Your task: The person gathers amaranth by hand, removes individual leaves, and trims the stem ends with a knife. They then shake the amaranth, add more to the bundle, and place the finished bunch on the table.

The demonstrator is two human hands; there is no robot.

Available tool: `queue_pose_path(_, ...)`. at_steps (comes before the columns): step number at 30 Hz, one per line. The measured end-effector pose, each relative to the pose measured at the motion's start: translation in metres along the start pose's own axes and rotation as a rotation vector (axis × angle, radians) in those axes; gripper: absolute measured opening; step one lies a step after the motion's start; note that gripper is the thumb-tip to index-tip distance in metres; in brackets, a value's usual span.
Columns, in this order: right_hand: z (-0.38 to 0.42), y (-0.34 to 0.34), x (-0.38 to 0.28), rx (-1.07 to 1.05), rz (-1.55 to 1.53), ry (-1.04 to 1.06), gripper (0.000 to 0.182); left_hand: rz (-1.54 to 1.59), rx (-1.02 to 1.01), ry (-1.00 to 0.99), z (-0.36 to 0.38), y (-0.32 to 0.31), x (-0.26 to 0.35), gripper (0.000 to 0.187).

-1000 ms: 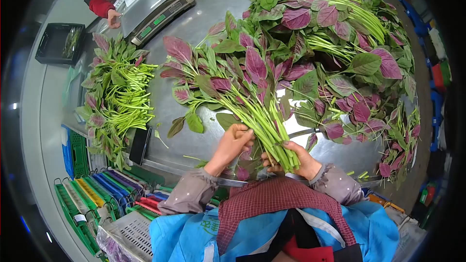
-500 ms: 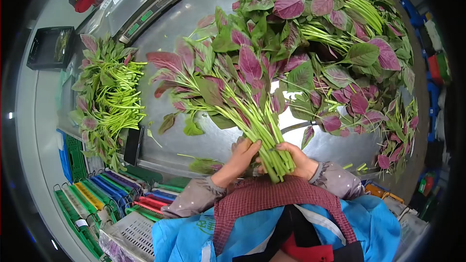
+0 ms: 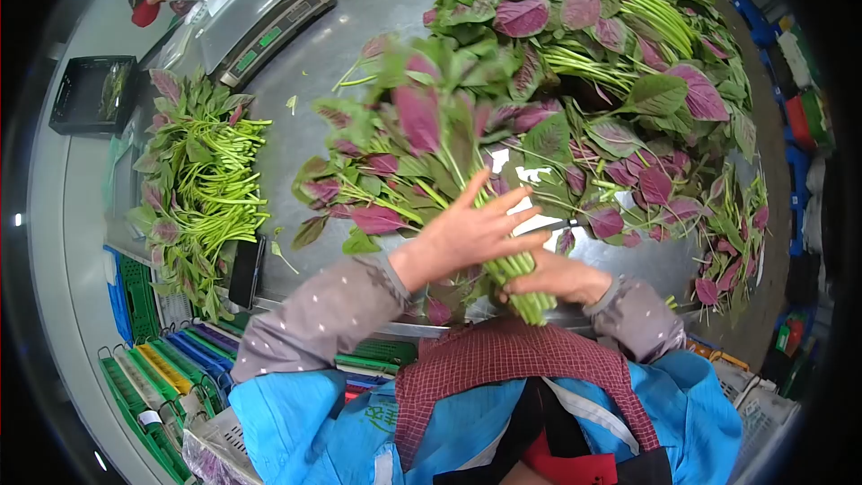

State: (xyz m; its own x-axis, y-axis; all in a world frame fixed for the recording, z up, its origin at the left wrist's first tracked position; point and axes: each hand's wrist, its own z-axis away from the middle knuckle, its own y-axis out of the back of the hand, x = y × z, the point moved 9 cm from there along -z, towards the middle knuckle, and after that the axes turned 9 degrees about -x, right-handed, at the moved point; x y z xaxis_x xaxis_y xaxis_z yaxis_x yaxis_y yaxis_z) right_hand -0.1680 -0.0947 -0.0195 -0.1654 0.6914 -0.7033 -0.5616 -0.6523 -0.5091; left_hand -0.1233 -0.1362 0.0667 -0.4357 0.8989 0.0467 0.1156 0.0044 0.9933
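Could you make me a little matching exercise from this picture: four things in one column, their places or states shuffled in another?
Things:
1. green-stemmed, purple-leaved bunch
2. bare left hand
3. boxy silver-grey weighing scale
4. flat black rectangular phone-like slab

Places or states:
A. lit up with green displays
B. stems gripped in the bare right hand
C. lying near the edge of the grey metal table
D. fingers spread apart

Pairs: 1-B, 2-D, 3-A, 4-C

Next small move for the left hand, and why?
Probably close the left hand around the stems: it is spread open over them, while only the right hand grips them, near their lower ends, and the leafy tops fan out loosely.
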Motion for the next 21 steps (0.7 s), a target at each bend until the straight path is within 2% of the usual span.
queue_pose_path(1, 0.005, 0.0, -0.014, -0.023, 0.039, 0.0, 0.043, 0.069, 0.014, -0.074, -0.003, 0.0, 0.001, 0.044)
queue_pose_path(3, 0.012, -0.001, -0.04, -0.028, 0.092, 0.183, 0.04, 0.068, 0.021, -0.068, -0.006, 0.012, -0.004, 0.036)
queue_pose_path(5, 0.017, 0.009, -0.038, -0.024, 0.048, 0.117, 0.039, -0.024, 0.081, 0.01, -0.005, 0.037, -0.016, 0.036)
queue_pose_path(7, 0.028, 0.004, -0.068, -0.135, -0.496, 0.387, 0.04, 0.002, 0.198, 0.155, 0.009, 0.066, -0.045, 0.045)
queue_pose_path(8, 0.027, 0.027, -0.059, 0.031, -0.458, 0.475, 0.038, 0.035, 0.2, 0.268, 0.016, 0.085, -0.059, 0.05)
queue_pose_path(9, 0.019, 0.033, -0.046, 0.034, -0.46, 0.484, 0.038, 0.067, 0.201, 0.38, 0.024, 0.102, -0.071, 0.056)
queue_pose_path(11, 0.014, 0.057, -0.027, 0.505, 0.686, 0.284, 0.032, 0.066, 0.289, 0.504, 0.04, 0.121, -0.087, 0.059)
queue_pose_path(12, 0.016, 0.04, -0.029, 0.63, 1.03, 0.425, 0.025, 0.106, 0.259, 0.579, 0.045, 0.126, -0.093, 0.057)
queue_pose_path(13, 0.016, 0.02, -0.028, 0.669, 1.304, 0.536, 0.023, 0.146, 0.231, 0.654, 0.051, 0.128, -0.099, 0.056)
queue_pose_path(16, 0.01, 0.011, -0.014, 0.616, 1.335, 0.545, 0.017, 0.27, 0.169, 0.797, 0.068, 0.121, -0.114, 0.045)
queue_pose_path(18, 0.024, 0.016, -0.016, 0.739, 1.387, 0.622, 0.015, 0.357, 0.123, 0.82, 0.071, 0.117, -0.114, 0.04)
queue_pose_path(20, 0.05, 0.043, -0.022, 0.893, 1.455, 0.577, 0.016, 0.592, -0.045, 0.892, 0.079, 0.086, -0.118, 0.031)
queue_pose_path(21, 0.066, 0.057, -0.023, 0.98, 1.482, 0.541, 0.016, 0.737, 0.036, 0.818, 0.075, 0.075, -0.115, 0.026)
